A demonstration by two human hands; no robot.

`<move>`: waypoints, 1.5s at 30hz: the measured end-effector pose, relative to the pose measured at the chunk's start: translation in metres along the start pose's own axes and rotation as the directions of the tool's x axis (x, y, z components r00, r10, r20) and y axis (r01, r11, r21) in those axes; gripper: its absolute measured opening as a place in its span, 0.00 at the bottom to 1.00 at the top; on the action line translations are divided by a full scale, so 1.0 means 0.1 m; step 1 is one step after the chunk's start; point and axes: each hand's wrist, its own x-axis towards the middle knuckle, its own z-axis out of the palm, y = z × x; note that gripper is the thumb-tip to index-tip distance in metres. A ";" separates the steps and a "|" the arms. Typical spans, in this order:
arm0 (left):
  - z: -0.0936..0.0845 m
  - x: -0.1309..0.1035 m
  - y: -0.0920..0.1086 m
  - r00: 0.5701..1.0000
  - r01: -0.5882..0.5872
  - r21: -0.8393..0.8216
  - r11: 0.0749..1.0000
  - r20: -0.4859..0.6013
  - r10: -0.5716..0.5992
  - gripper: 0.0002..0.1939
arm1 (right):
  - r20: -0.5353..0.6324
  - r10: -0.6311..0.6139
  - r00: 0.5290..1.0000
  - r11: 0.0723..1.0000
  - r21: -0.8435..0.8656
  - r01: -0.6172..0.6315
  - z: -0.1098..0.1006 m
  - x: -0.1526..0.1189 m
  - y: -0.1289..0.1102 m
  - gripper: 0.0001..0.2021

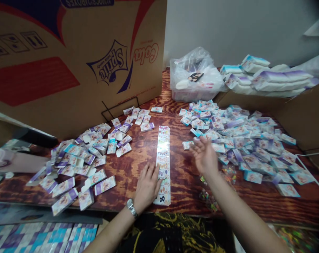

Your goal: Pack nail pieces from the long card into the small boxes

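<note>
My left hand (pixel 148 184), with a wristwatch on its wrist, rests with fingers apart at the left edge of a long strip of printed sheets (pixel 163 158). The strip lies lengthwise on the table and shows rows of small coloured shapes. To the right, my right hand (pixel 205 158) is raised over the table with its fingers spread, beside the near left edge of a big pile of small boxes (pixel 238 137). Nothing shows in its grasp. Small colourful pieces (pixel 210 200) lie under and beside my right forearm.
More small boxes (pixel 96 144) are scattered on the left of the wooden table (pixel 138 168). A large cardboard box (pixel 77 70) stands behind them. A plastic-lined basket (pixel 194 95) and stacked white packs (pixel 280 79) are at the back. Packed boxes (pixel 43 237) fill the lower left.
</note>
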 end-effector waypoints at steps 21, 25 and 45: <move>0.35 -0.07 -0.09 1.000 0.016 -0.024 1.000 0.024 -0.015 0.27 | 0.757 0.147 0.637 0.255 -0.651 0.715 0.57 -0.13 0.35 0.30; 0.34 -0.07 -0.09 0.999 0.018 -0.043 0.999 0.033 -0.017 0.28 | 0.787 0.176 0.592 0.239 -0.617 0.750 0.58 -0.07 0.33 0.29; -0.06 0.21 -0.05 0.894 0.369 -0.910 0.189 0.292 -0.340 0.15 | 0.713 -0.275 0.645 0.688 -0.323 0.650 0.38 -0.58 -0.66 0.11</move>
